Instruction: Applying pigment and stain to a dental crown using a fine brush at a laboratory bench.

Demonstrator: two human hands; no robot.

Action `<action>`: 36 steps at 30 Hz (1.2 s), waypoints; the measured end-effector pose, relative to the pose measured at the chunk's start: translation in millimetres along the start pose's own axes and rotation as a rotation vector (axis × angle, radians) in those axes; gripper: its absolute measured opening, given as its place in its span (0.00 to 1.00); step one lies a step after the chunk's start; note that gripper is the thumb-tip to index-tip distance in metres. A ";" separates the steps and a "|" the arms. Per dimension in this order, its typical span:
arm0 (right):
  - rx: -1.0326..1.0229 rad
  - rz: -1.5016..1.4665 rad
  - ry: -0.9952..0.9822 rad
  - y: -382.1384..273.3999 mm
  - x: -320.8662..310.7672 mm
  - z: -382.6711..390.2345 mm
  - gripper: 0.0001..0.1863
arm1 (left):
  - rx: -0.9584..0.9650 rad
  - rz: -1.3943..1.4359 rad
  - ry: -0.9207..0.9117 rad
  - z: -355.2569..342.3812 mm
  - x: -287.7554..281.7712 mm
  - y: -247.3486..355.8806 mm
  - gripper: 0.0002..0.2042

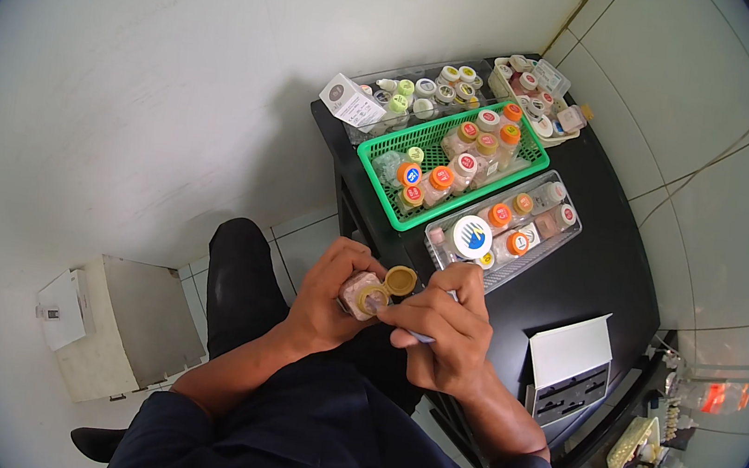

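My left hand [326, 301] is closed around a small clear jar [354, 293] with pale pink contents. The jar is tilted, its mouth turned toward my right hand. Its gold flip lid [401, 280] hangs open at the far side of the mouth. In my right hand [449, 329], fingers pinched, is a slim grey-blue tool [421, 337] whose working tip I cannot make out. The fingertips are right beside the jar's mouth. Both hands are above my lap, close to the black table [610, 254].
A green basket [392, 219] of capped jars stands on the table, with a clear tray [529, 270] of bottles in front. Behind are a white carton [351, 100], more small jars and a white basket [561, 144]. An open white case [569, 352] lies at the right.
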State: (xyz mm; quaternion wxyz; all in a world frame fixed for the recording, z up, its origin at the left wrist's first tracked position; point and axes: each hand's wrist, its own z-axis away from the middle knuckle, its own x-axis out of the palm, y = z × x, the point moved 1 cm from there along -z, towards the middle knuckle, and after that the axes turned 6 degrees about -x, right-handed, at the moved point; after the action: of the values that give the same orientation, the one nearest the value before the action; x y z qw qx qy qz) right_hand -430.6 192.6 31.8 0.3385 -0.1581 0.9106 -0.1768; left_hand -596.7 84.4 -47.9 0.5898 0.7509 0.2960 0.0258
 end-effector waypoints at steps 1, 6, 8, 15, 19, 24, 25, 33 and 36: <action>0.000 0.000 0.000 -0.5 -1.2 -0.3 0.13 | -0.004 -0.064 -0.019 0.3 -0.5 -2.0 0.26; 0.023 0.018 -0.001 4.2 2.5 3.8 0.13 | -0.278 0.197 -0.112 10.2 3.7 -4.2 0.30; -0.021 -0.009 0.045 -0.5 -2.2 -0.3 0.13 | -0.347 0.219 -0.168 9.7 4.2 -6.9 0.32; -0.025 -0.013 0.127 -3.6 -9.1 0.6 0.13 | 0.044 0.355 -0.231 5.7 9.2 -14.9 0.35; 0.031 -0.003 0.034 3.2 -2.7 -0.8 0.13 | -0.033 0.543 -0.122 7.9 17.5 -7.9 0.30; -0.073 -0.079 0.083 -5.8 -8.0 0.0 0.15 | -0.012 0.512 -0.064 8.7 15.4 -9.0 0.29; -0.075 -0.079 0.084 -4.7 -6.3 -2.4 0.15 | -0.095 0.544 -0.035 10.8 16.4 -9.3 0.29; -0.019 -0.099 0.004 0.4 -2.1 -1.4 0.14 | 0.071 0.296 -0.095 4.6 5.2 -4.6 0.38; -0.033 -0.089 0.039 -0.2 -4.8 -4.0 0.12 | 0.150 0.139 -0.129 -1.0 -0.9 -5.3 0.38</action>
State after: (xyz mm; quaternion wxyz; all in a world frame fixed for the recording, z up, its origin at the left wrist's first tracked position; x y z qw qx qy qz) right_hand -429.8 195.3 37.4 0.3097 -0.2004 0.9120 -0.1796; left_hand -600.1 85.5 -52.1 0.5463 0.8118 0.2060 -0.0040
